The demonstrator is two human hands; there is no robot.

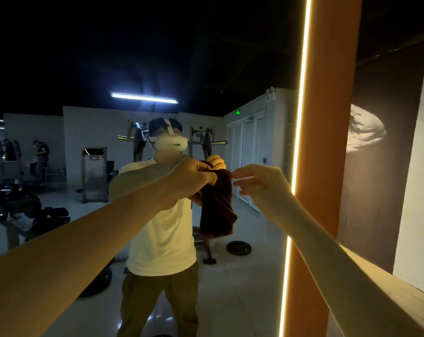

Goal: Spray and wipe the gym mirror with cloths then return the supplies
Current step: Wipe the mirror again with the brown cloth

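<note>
The gym mirror fills the left and middle of the head view and reflects me and the room. My left hand is raised in front of it and grips the top of a dark brown cloth, which hangs down in loose folds. My right hand hovers just right of the cloth's top corner, fingers loosely extended toward it and holding nothing. No spray bottle is in view.
An orange pillar with a bright vertical light strip borders the mirror on the right. A pale ledge runs low on the right. The mirror reflects weight machines, a floor plate and distant people.
</note>
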